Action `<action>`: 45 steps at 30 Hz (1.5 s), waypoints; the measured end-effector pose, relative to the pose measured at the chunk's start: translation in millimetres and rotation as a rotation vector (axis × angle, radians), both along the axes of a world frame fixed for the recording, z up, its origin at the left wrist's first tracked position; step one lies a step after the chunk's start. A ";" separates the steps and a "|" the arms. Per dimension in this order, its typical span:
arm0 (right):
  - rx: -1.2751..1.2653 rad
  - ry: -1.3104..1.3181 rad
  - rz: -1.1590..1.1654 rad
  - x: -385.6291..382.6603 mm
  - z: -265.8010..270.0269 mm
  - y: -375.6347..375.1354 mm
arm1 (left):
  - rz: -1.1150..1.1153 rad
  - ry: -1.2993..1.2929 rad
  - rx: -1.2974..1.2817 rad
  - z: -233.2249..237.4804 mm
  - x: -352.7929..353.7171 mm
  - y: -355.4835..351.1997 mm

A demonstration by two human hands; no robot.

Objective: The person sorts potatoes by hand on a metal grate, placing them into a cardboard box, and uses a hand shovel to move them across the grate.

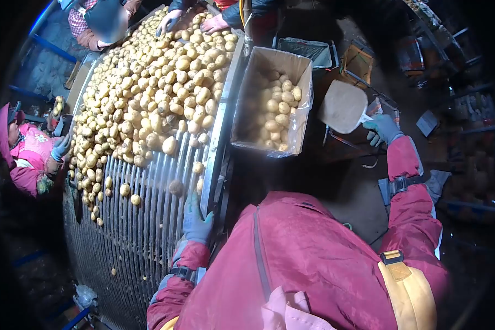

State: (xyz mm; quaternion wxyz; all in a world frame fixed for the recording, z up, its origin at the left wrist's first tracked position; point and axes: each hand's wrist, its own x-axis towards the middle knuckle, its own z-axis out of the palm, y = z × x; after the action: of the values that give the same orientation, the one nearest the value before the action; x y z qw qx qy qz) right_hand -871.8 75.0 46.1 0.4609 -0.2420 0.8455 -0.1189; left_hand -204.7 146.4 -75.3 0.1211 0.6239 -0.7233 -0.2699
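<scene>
My left hand (197, 221), in a blue-grey glove, rests open on the metal bars of the sloped grate (143, 220), by its right side rail. Its fingers point up toward a few loose potatoes (198, 168). A thick heap of potatoes (159, 82) covers the upper part of the grate. Out to the right, my gloved right hand (384, 130) has its fingers bent, with thumb and forefinger around a small white piece (365, 117). This piece sits at the edge of a flat, pale, rounded panel (344, 106); I cannot tell whether the two are joined.
A lined cardboard box (242, 124) partly filled with potatoes stands beside the grate. Co-workers' gloved hands reach into the heap at the top (214, 23) and the left (60, 147). Behind the box are a lined crate (305, 50) and an orange-edged container (358, 61).
</scene>
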 end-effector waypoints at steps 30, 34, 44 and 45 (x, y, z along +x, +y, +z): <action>-0.523 -0.238 0.037 19.7 -94.3 -185.5 | 0.259 -0.140 0.192 19.7 -19.4 -11.3; -0.605 -0.453 0.233 160.4 -58.8 -212.6 | 0.313 -0.098 0.187 24.3 -36.1 -35.9; -0.593 -0.577 0.650 416.2 -120.0 -227.6 | 0.384 0.087 -0.154 33.1 2.0 -132.5; -0.690 -0.456 0.761 431.3 -111.6 -226.0 | 0.389 0.079 -0.192 26.2 11.6 -146.7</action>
State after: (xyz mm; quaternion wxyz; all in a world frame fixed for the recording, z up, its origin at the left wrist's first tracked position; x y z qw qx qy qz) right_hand -440.5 -151.0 -65.5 0.5363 -0.6352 0.4895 -0.2632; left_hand -193.2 -0.3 -49.1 0.2583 0.7263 -0.6063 -0.1956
